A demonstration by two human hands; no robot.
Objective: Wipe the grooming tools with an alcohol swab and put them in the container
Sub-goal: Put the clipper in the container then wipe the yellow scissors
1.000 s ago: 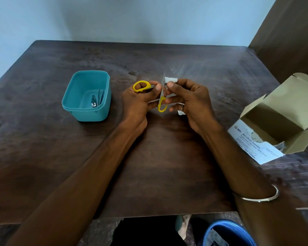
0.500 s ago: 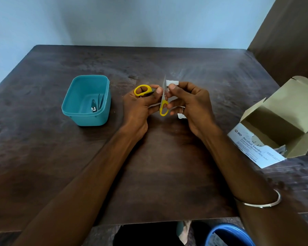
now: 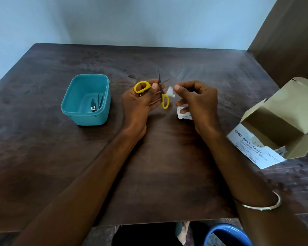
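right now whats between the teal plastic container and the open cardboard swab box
In the head view, both hands: the left hand holds the yellow-handled scissors, the right hand pinches a white swab.

Bare table [image 3: 158,166] between teal container [image 3: 86,119] and hands; open swab box [image 3: 281,132] blocks right edge.

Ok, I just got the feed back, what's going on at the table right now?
A person is cleaning small yellow-handled scissors. The left hand holds them with the blades open and pointing away, while the right hand pinches a white alcohol swab just beside the blades and also holds the torn wrapper. The teal container to the left already has a nail clipper in it. The open swab box sits on the right.
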